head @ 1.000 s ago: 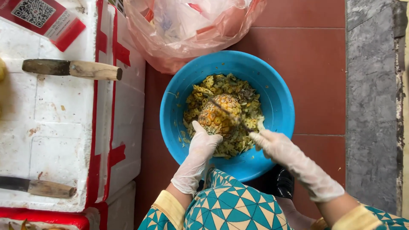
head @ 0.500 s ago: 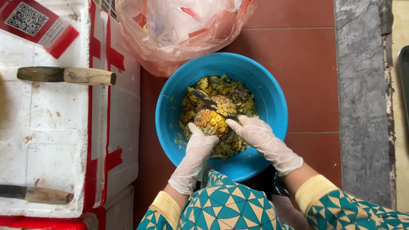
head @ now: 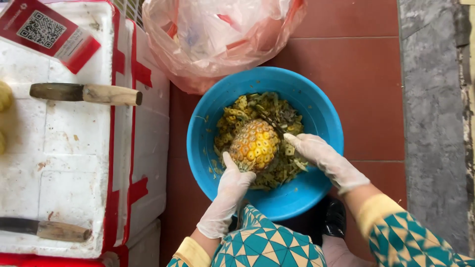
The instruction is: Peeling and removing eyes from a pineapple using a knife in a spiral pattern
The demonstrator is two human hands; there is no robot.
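A partly peeled pineapple (head: pixel 255 145) is held over a blue plastic basin (head: pixel 316 106) full of green and yellow peelings. My left hand (head: pixel 228 195), in a thin clear glove, grips the fruit from below. Gloved too, my right hand (head: pixel 322 157) holds a small dark knife (head: pixel 271 123) with its blade against the pineapple's upper right side. My knee in teal patterned cloth sits just under the basin.
A white foam box (head: pixel 74 148) with red tape stands at the left, with two wooden-handled knives (head: pixel 84 93) (head: pixel 47 229) lying on its lid. A pink-tinted plastic bag (head: pixel 217 37) sits behind the basin. Red floor tiles and a grey stone strip lie at the right.
The pineapple has been turned, now showing more yellow flesh. My right hand moved in from the lower right and set the knife against the fruit.
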